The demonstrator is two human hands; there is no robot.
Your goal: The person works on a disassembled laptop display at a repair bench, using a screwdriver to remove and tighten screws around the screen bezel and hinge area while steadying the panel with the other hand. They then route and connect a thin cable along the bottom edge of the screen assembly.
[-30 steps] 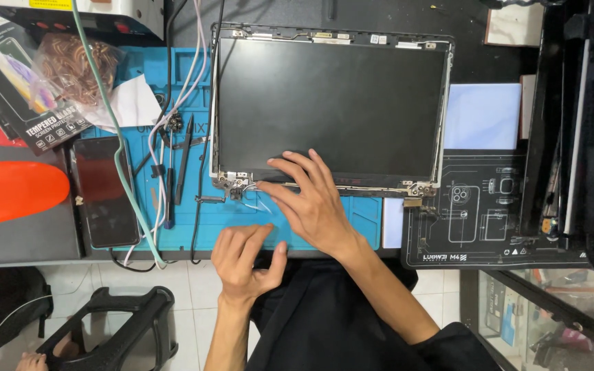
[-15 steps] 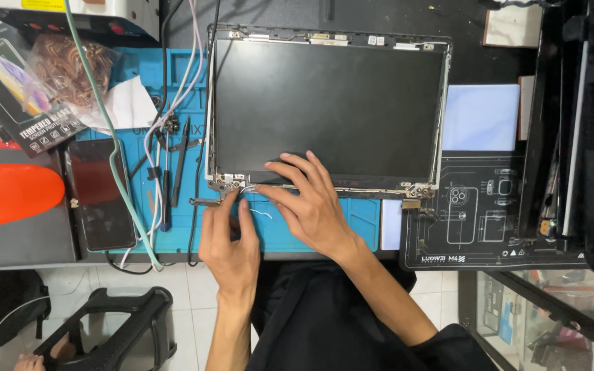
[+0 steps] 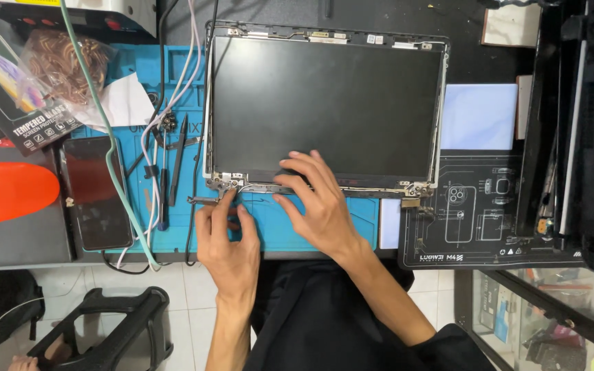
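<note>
A bare laptop screen panel (image 3: 324, 103) in its lid frame lies face up on the blue work mat (image 3: 297, 230). My right hand (image 3: 317, 203) rests flat with spread fingers on the panel's near edge. My left hand (image 3: 227, 237) sits on the mat just below the left hinge (image 3: 227, 182), fingertips touching the hinge and the thin cable (image 3: 256, 189) beside it. Neither hand grips a tool.
Screwdrivers and tweezers (image 3: 170, 172) lie left of the panel, with a dark phone (image 3: 94, 192), white cables (image 3: 166, 89), an orange object (image 3: 5, 189) and a screen-protector pack (image 3: 15, 89). A black mat (image 3: 489, 213) and a black laptop body (image 3: 579, 130) lie right.
My left hand moved up from the table's near edge to the left hinge. My right hand stayed on the panel's near edge.
</note>
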